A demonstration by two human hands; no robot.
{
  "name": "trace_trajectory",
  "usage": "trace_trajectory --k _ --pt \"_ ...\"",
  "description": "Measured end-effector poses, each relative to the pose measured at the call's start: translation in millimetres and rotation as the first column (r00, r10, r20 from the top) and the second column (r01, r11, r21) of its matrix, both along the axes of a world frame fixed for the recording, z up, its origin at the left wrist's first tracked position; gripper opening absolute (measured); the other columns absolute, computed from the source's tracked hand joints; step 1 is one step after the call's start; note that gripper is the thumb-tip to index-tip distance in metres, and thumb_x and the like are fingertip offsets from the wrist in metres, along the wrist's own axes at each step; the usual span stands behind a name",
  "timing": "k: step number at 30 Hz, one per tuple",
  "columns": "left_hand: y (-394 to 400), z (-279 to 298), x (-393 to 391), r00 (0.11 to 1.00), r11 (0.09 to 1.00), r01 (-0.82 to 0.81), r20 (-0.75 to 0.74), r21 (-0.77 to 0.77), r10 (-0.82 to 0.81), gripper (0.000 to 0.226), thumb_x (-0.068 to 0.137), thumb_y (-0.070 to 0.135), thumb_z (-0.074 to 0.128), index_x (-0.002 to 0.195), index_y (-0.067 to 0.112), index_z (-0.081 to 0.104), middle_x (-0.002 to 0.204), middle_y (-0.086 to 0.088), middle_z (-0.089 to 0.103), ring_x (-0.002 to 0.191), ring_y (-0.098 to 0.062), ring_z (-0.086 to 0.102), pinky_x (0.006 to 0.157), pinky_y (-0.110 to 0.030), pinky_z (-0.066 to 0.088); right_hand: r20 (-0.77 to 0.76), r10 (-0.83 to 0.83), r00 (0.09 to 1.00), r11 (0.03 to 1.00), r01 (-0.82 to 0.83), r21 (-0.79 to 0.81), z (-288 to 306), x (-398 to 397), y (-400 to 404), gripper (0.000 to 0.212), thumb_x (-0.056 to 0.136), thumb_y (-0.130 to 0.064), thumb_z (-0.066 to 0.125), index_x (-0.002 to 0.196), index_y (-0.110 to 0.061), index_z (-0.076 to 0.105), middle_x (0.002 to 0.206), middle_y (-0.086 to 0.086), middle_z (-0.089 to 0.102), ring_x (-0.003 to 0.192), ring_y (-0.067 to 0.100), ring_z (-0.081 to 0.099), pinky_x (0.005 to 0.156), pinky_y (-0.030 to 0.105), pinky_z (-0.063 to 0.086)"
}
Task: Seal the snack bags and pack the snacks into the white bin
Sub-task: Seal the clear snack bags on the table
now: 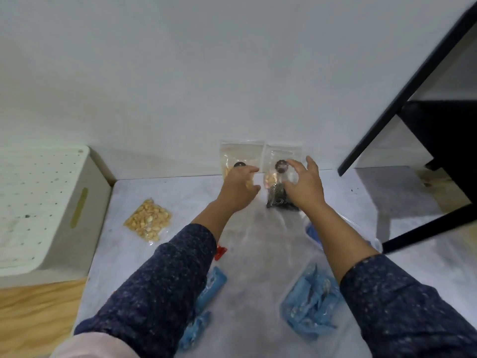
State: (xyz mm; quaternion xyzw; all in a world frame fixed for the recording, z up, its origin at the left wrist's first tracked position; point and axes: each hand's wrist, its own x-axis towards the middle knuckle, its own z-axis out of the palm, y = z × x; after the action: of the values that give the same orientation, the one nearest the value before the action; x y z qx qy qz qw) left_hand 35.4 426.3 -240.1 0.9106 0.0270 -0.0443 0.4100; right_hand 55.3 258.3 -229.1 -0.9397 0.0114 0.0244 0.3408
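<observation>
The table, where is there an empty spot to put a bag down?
Bare table lies between the peanut bag and the left hand, and again right of the right hand toward the black frame. Near the body it is crowded with blue packets.

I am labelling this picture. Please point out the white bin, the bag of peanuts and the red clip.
white bin [85,213], head view, on its side wall by the handle slot.
bag of peanuts [147,219], head view, on its middle.
red clip [220,252], head view, on its visible part beside the left sleeve.
</observation>
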Motion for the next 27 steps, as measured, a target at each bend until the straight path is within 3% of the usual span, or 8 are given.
trace_trajectory --k 2,7,14,20,27 --pt "25 4 -19 1.0 1.0 0.002 -0.015 0.019 -0.002 0.046 0.084 0.016 0.064 0.129 0.017 0.056 0.13 -0.005 0.057 0.118 -0.02 0.053 0.089 -0.017 0.036 0.007 0.049 0.999 0.998 -0.048 -0.027 2 -17 24 0.048 0.088 -0.019 0.058 0.135 -0.025 0.049 0.157 0.01 0.017 0.143 0.023 0.026 0.109 0.027 0.028" --pt "104 -6 -75 0.998 0.993 -0.039 -0.052 0.111 0.045 0.052 0.089 0.025 0.061 0.138 0.019 0.045 0.142 -0.005 0.044 0.132 -0.021 0.039 0.106 -0.027 0.03 -0.049 0.186 0.981 0.979 -0.189 -0.072 -3 -57 97 0.048 0.089 -0.023 0.058 0.136 -0.024 0.048 0.154 0.011 0.023 0.142 0.027 0.025 0.112 0.033 0.025" --pt "192 -45 -142 0.968 0.973 -0.159 -0.167 0.17 0.187 0.056 0.084 0.023 0.066 0.136 0.017 0.047 0.141 -0.008 0.046 0.128 -0.024 0.043 0.103 -0.027 0.034 -0.188 0.441 0.878 0.892 -0.452 -0.017 -45 -102 186 0.054 0.083 -0.02 0.064 0.134 -0.026 0.048 0.149 0.009 0.034 0.141 0.021 0.024 0.109 0.027 0.027" --pt "207 -82 -172 0.941 0.976 -0.152 -0.279 0.156 0.192 0.065 0.081 0.032 0.069 0.14 0.023 0.041 0.151 -0.006 0.028 0.139 -0.023 0.026 0.113 -0.033 0.026 -0.317 0.528 0.788 0.826 -0.563 -0.024 -82 -103 214 0.054 0.083 -0.018 0.064 0.134 -0.027 0.049 0.153 0.007 0.028 0.143 0.022 0.021 0.107 0.031 0.032" --pt "188 -107 -166 0.936 0.95 -0.216 -0.229 0.224 0.266 0.07 0.074 0.032 0.076 0.136 0.03 0.044 0.154 -0.008 0.016 0.142 -0.025 0.021 0.113 -0.041 0.029 -0.352 0.505 0.788 0.824 -0.561 -0.075 -104 -86 219 0.052 0.08 -0.015 0.067 0.128 -0.03 0.055 0.149 0.012 0.03 0.14 0.028 0.024 0.108 0.035 0.033"
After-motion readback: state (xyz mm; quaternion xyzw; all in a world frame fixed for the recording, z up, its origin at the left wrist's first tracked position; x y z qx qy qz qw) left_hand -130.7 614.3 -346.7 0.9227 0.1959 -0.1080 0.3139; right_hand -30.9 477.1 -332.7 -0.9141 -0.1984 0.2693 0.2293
